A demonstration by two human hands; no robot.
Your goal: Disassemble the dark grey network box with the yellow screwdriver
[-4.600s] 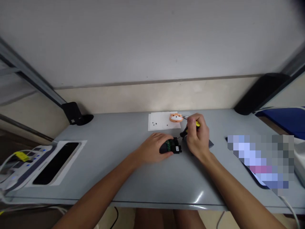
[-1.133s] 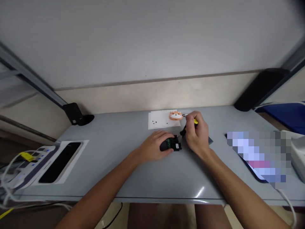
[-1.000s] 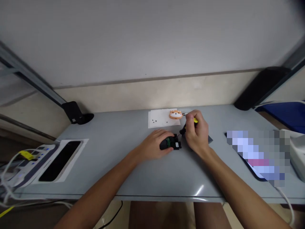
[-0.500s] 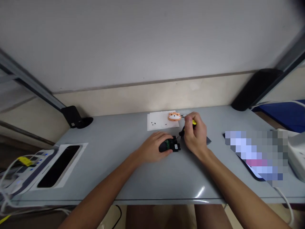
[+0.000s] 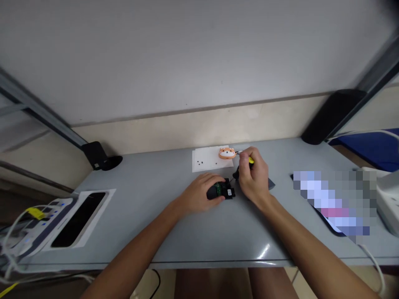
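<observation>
On the grey desk [image 5: 174, 245], my left hand [image 5: 198, 193] grips an opened computer mouse [image 5: 229, 192], thumb on the near side and fingers over the far side. Its black shell, a green circuit board and a small white label show between and beyond the fingers. A black-and-yellow screwdriver [image 5: 251, 160] is in my right hand [image 5: 255, 176], fingers wrapped round the handle. The slanted shaft reaches the mouse's upper right part; where exactly the tip rests is too small to tell. Partly hidden behind my right hand lies a dark grey flat piece [image 5: 271, 183].
Behind the mouse, white paper [image 5: 207, 155] carries several tiny dark screws [image 5: 200, 162] and an orange animal-face case [image 5: 227, 153] with a metal clip. A phone [image 5: 79, 220] and power strip [image 5: 46, 224] lie left. At right is a device with a blurred screen [image 5: 330, 207].
Both hands keep their holds on the mouse and the screwdriver. The whole view has shifted slightly; otherwise the screwdriver and mouse look almost the same.
</observation>
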